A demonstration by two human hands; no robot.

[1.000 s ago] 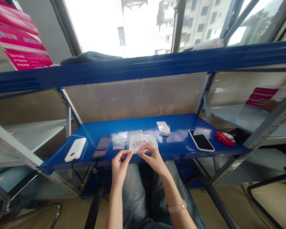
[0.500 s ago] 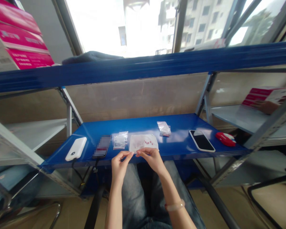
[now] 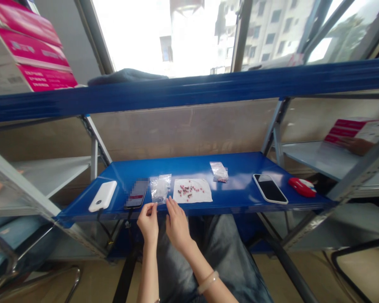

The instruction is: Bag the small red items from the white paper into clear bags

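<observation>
My left hand (image 3: 148,222) is closed in a pinch at the near edge of the clear plastic bags (image 3: 159,188), on what looks like the edge of one clear bag. Beside it, my right hand (image 3: 178,225) is open, its fingers stretched out flat close to the bags' near right corner. Just right of the bags lies a white sheet of paper (image 3: 205,197). Many small red and dark pieces (image 3: 189,190) are scattered across it, too small to name exactly.
Left of the bags are a dark phone (image 3: 138,194) and a white power bank (image 3: 103,196). A filled clear bag (image 3: 219,172), a white-cased phone (image 3: 270,189) and a red object (image 3: 302,187) lie rightward. Another person's hand (image 3: 356,145) touches a pink box (image 3: 344,129).
Both hands have moved left, off the paper to the plastic bags. My right hand has gone from a pinch to stretched fingers. More red and dark pieces now show on the paper.
</observation>
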